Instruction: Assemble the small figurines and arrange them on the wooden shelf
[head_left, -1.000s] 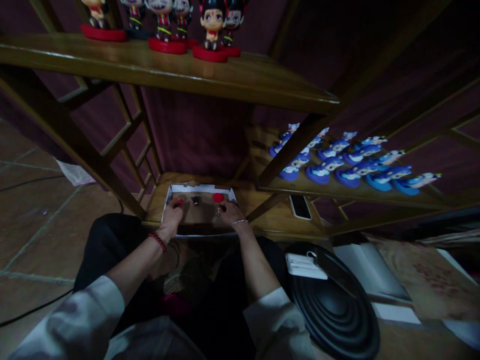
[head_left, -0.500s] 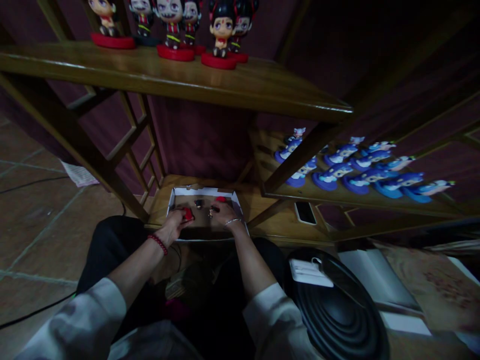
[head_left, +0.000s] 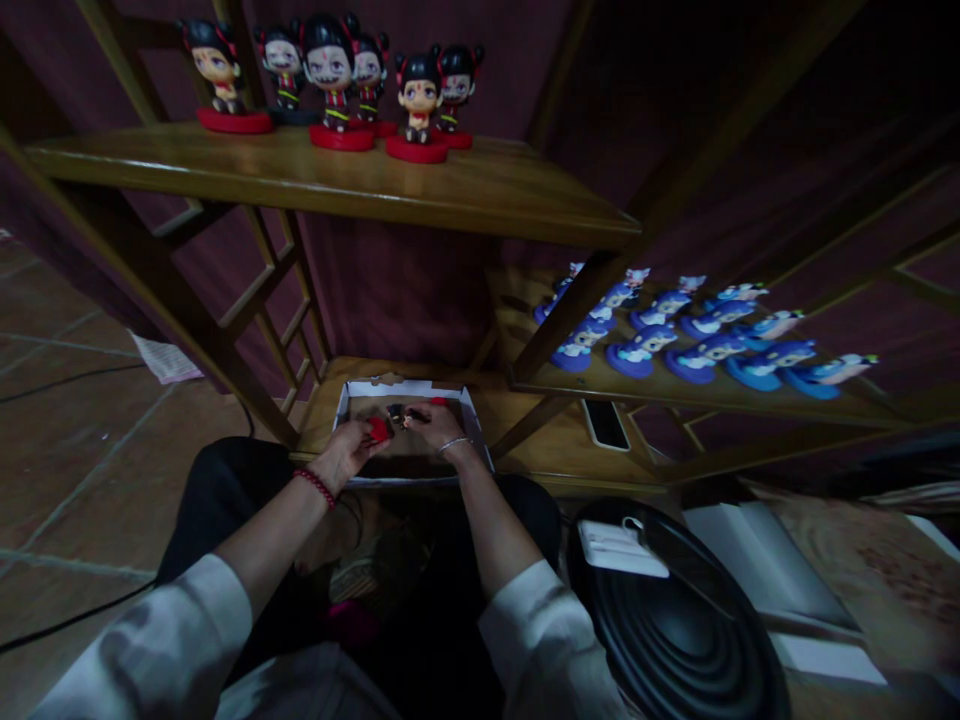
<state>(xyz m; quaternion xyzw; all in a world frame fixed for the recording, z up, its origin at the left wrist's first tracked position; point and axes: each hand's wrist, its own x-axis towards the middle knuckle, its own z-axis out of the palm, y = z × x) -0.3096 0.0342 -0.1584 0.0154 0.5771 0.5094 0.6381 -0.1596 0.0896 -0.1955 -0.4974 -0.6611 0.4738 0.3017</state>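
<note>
Over a shallow white-rimmed cardboard box (head_left: pixel 472 415), my left hand (head_left: pixel 345 454) is closed around a red figurine base (head_left: pixel 380 430). My right hand (head_left: pixel 439 426) pinches a small figurine piece (head_left: pixel 408 421), pale and dark, just to the right of the base. A small gap seems to separate the two. Close to the right fingertips is a small dark piece (head_left: pixel 394 411); whether they touch it I cannot tell. Behind the right hand, another red piece (head_left: pixel 439 402) is partly hidden in the box.
Big-headed figurines on red bases (head_left: pixel 341 137) stand on the upper wooden shelf (head_left: pixel 300 190). Several blue figurines (head_left: pixel 641 350) fill the right shelf. A phone (head_left: pixel 606 425) lies beside the box. On my right is a round black stool (head_left: pixel 675 620) with a white object (head_left: pixel 622 549).
My right hand has moved left with the small figurine piece, closer to the red base. My left hand stays nearly in place. The view has tilted up, showing more of the upper figurines.
</note>
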